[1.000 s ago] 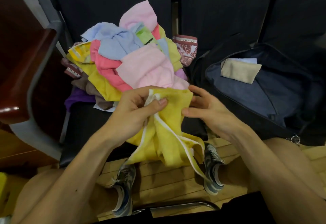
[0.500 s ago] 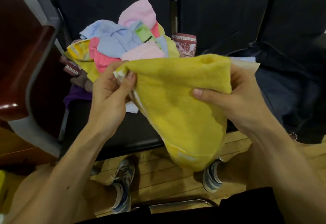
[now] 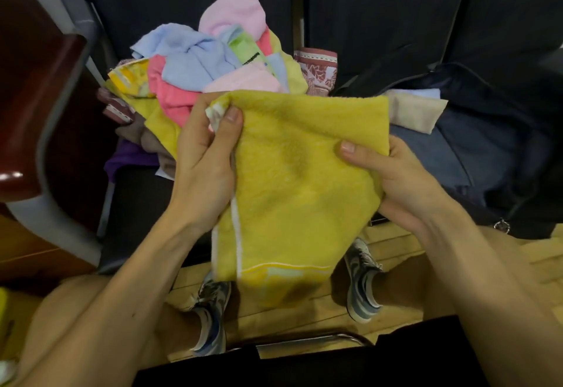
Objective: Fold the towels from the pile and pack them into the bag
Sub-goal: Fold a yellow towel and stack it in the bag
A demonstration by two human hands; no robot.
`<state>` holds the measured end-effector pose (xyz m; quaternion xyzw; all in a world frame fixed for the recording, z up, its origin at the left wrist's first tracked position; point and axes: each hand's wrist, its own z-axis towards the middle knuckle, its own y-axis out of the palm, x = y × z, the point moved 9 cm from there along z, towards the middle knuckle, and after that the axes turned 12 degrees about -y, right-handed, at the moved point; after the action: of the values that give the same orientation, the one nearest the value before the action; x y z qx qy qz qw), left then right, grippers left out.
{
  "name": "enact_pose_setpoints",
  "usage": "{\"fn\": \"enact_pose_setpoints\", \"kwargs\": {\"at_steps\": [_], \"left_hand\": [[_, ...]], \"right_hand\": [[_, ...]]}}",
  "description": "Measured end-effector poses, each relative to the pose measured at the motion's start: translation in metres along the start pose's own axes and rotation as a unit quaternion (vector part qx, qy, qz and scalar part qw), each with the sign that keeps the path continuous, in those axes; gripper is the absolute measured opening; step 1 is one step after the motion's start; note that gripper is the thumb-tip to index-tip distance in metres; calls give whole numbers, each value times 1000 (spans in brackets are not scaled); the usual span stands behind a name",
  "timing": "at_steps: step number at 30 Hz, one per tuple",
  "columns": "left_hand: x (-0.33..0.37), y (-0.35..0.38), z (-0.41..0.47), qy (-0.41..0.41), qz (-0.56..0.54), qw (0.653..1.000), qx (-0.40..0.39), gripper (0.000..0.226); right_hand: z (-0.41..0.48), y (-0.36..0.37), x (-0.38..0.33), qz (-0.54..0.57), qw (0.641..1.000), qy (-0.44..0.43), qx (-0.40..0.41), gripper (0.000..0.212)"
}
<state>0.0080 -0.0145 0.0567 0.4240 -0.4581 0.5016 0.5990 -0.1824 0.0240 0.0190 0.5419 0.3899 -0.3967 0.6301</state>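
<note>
Head, yellow towel (image 3: 292,179) hides pile (image 3: 213,60), bag (image 3: 487,149) R

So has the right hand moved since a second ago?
Yes. The right hand has shifted rightward, toward the bag, spreading the yellow towel away from the pile.

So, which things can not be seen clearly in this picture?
Head view only:
- Black fabric bag: the held yellow terry towel hides its left side; its contents are mostly hidden.
- Colourful towel pile: its front is hidden by the towel and left hand.
- Right hand: fingers behind the towel.
</note>
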Motion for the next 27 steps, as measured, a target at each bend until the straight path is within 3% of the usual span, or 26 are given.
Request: {"fn": "enact_pose_setpoints", "kwargs": {"at_steps": [3, 5, 7, 10, 13, 15, 17, 21, 24, 27], "left_hand": [[-8, -2, 3, -71, -49, 996, 30, 15], [-13, -5, 5, -120, -94, 987, 49, 18], [-19, -10, 9, -160, -121, 978, 58, 20], [-39, -33, 18, -222, -86, 966, 99, 19], [-73, -52, 22, -322, -66, 939, 99, 14], [-89, -46, 16, -383, -138, 911, 60, 24], [-93, -32, 9, -399, -241, 885, 8, 42], [-93, -5, -3, -395, -367, 837, -89, 74], [-103, 14, -18, -417, -295, 850, -131, 75], [-100, 19, -27, -436, -197, 869, -124, 43]], "right_hand": [[-5, 3, 30, 34, 996, 66, -53, 55], [-11, 8, 53, -10, 989, 115, -93, 70], [-19, 21, 72, -53, 976, 159, -138, 73], [-27, 39, 84, -25, 967, 193, -164, 62], [-25, 36, 82, 46, 973, 195, -116, 42], [-23, 30, 81, 95, 972, 199, -79, 51], [-22, 31, 78, 158, 963, 213, -39, 60], [-11, 28, 65, 204, 956, 206, 31, 33], [0, 18, 57, 209, 960, 177, 56, 37], [5, 6, 48, 238, 959, 139, 69, 54]]}}
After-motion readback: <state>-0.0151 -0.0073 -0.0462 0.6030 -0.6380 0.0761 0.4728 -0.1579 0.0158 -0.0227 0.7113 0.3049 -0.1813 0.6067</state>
